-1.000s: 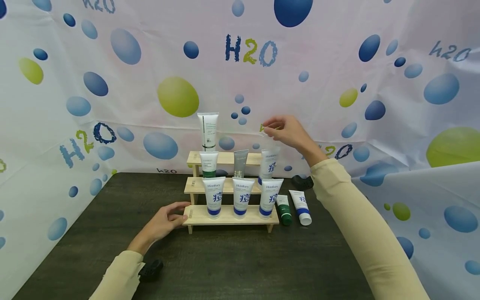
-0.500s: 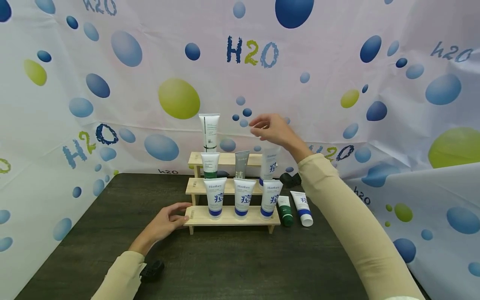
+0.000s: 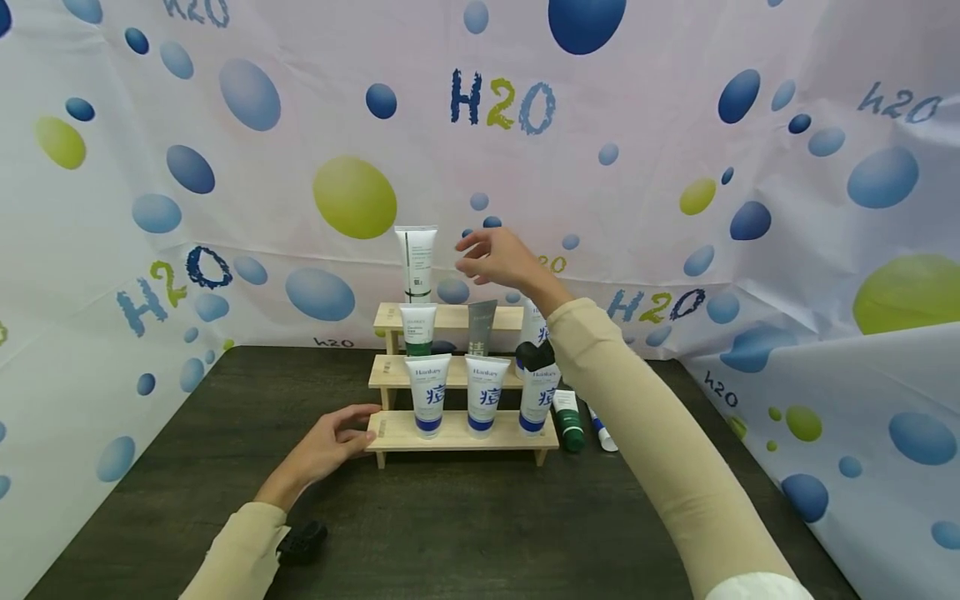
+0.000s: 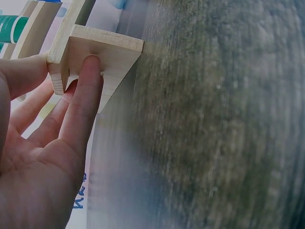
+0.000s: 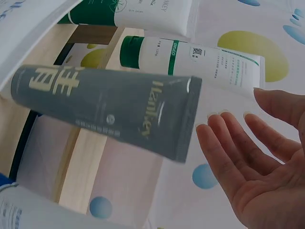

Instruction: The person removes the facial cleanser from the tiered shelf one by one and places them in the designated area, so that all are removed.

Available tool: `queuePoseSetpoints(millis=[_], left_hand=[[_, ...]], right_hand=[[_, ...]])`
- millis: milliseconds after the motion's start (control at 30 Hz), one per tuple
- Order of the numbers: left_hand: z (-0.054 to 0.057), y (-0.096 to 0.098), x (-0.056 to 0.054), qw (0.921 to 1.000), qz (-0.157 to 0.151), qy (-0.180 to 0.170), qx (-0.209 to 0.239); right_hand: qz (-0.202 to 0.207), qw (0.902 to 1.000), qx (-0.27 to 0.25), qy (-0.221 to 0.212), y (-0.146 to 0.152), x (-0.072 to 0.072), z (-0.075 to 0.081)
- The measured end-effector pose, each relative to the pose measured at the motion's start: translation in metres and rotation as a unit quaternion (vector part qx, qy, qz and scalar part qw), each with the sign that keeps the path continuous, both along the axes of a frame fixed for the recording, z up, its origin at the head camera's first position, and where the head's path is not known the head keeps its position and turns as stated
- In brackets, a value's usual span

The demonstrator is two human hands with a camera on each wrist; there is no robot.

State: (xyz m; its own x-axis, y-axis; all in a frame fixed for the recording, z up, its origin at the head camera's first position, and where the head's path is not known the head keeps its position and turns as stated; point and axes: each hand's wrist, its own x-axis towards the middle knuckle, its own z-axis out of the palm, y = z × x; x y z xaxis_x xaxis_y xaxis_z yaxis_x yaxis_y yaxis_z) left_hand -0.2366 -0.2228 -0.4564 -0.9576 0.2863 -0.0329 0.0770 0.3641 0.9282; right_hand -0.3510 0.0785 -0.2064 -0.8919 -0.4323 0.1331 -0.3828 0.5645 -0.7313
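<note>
A three-step wooden display stand (image 3: 453,442) bears several upright cosmetic tubes. My left hand (image 3: 330,446) grips the left end of its lowest step; in the left wrist view the thumb (image 4: 31,74) lies on the board edge and fingers reach under, against the leg. My right hand (image 3: 498,258) is raised over the top step, empty, fingers loosely bent. It is right of the tall white tube (image 3: 418,260), which stands at the top step's left. In the right wrist view, the grey tube (image 5: 105,109) on the middle step is in front of the palm.
White tubes with blue bands (image 3: 429,392) line the bottom step. A small green-capped tube (image 3: 417,327) stands on the middle one. Right of the stand, a green-and-white tube (image 3: 568,421) and a blue-banded tube (image 3: 604,433) lie on the dark table (image 3: 450,533). A printed sheet hangs behind.
My right hand has moved left above the top step, from the right end towards the tall white tube, and its forearm now overlaps the right-hand tubes. The left hand stays in place.
</note>
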Motion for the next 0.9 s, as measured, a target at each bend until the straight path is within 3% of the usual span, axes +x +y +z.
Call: queuePoseSetpoints(millis=[367,600,900], left_hand=[[0.003,0.000,0.001,0.9999,-0.008,-0.002,-0.008],[0.003,-0.001,0.002,0.9998,-0.006,0.001,-0.018],[0.003,0.001,0.000,0.9997,-0.002,-0.009,-0.024]], right_hand=[[-0.021,0.9989,-0.015,-0.039,-0.027,-0.011,-0.008],[-0.012,0.9977,-0.031,-0.060,-0.039,-0.015,-0.015],[-0.004,0.9972,-0.049,-0.057,-0.050,-0.014,-0.019]])
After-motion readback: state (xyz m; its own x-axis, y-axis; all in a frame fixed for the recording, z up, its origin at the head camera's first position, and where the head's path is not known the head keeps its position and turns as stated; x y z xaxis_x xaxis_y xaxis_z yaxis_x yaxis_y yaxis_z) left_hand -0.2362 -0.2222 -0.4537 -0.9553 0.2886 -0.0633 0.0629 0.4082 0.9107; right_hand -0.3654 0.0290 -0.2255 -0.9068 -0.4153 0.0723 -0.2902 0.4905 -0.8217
